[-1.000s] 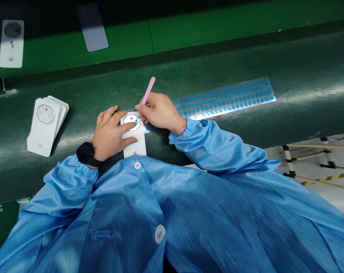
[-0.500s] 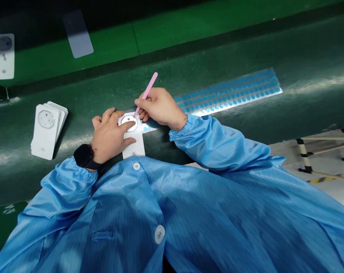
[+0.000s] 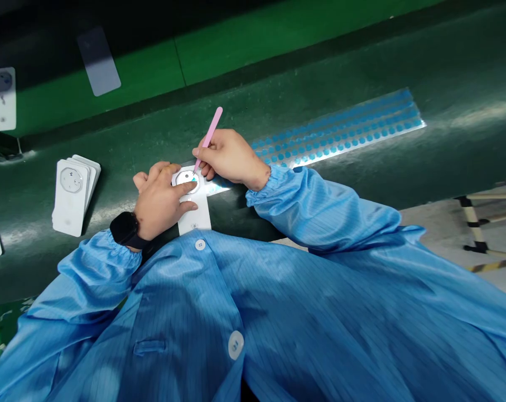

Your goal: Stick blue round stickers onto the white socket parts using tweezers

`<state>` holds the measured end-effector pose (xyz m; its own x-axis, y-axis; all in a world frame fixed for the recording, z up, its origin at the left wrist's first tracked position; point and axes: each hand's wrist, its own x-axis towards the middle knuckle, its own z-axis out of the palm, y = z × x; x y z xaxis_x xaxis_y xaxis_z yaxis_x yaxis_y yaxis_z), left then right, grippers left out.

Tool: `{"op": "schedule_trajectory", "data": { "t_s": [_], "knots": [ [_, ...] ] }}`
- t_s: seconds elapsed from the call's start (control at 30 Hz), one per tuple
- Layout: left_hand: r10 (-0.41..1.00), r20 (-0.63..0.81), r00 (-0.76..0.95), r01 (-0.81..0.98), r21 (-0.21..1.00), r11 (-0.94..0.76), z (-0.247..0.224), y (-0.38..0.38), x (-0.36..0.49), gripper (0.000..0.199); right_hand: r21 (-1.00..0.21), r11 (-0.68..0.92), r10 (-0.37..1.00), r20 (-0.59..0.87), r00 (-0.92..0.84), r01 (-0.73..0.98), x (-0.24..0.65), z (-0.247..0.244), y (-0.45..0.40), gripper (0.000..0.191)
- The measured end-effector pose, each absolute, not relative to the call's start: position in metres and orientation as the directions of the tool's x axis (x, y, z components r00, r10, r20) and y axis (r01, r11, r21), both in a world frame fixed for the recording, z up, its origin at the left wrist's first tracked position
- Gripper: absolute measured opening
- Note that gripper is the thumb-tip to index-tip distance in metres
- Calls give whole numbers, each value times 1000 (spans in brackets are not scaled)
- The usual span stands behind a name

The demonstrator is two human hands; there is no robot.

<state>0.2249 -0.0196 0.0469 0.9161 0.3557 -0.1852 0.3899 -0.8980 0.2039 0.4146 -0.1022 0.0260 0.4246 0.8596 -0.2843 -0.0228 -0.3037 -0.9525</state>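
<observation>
Green bench (image 3: 127,148); left hand (image 3: 158,198) spread on white panel (image 3: 201,205), right hand (image 3: 234,159) pinching pink tweezers (image 3: 213,127)

Looks like smooth matt plastic on white panel (image 3: 201,207), mid-frame; smooth finish on pink tweezers (image 3: 212,127). Shows glossy film on dotted sheet (image 3: 336,134), upper right; sheeny cloth on smock (image 3: 186,301) (scuffed semi-gloss on green bench (image 3: 123,137)).

This is looking like a factory assembly workshop. Matching white panels (image 3: 70,205) are lying stacked towards the left end of a green tabletop (image 3: 303,97), and a sheet of blue dots (image 3: 340,134) is running roughly along its far edge. The person is wearing a blue smock (image 3: 173,290) with gathered cuffs. Beyond the near right edge, a pipe frame (image 3: 472,220) is standing by a yellow-and-black stripe (image 3: 495,265).
</observation>
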Motion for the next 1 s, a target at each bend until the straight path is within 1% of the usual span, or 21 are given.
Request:
{"op": "schedule_trajectory", "data": {
  "t_s": [0.2, 0.43, 0.53, 0.63, 0.8, 0.9, 1.0],
  "knots": [
    [344, -161, 925, 375, 242, -895, 43, -16, 224, 33, -963, -271, 875, -251, 414, -12, 416, 24, -102, 25],
    [382, -215, 899, 428, 245, -870, 46, -20, 229, 39, -962, -267, 890, -226, 396, 51, 417, 21, -101, 25],
    [386, -221, 896, 435, 253, -864, 44, -20, 230, 37, -965, -255, 894, -215, 392, 54, 417, 19, -100, 22],
    [398, -214, 892, 444, 257, -858, 41, -19, 228, 35, -964, -262, 891, -227, 394, 38, 417, 20, -100, 21],
    [416, -176, 892, 450, 272, -851, 40, -19, 225, 42, -966, -257, 886, -236, 400, 0, 416, 23, -100, 25],
    [429, -178, 886, 464, 281, -840, 41, -20, 224, 38, -965, -255, 876, -256, 408, -57, 416, 24, -100, 23],
    [421, -179, 889, 457, 300, -838, 42, -20, 223, 34, -951, -284, 855, -308, 418, -120, 416, 25, -98, 21]
  ]
}}
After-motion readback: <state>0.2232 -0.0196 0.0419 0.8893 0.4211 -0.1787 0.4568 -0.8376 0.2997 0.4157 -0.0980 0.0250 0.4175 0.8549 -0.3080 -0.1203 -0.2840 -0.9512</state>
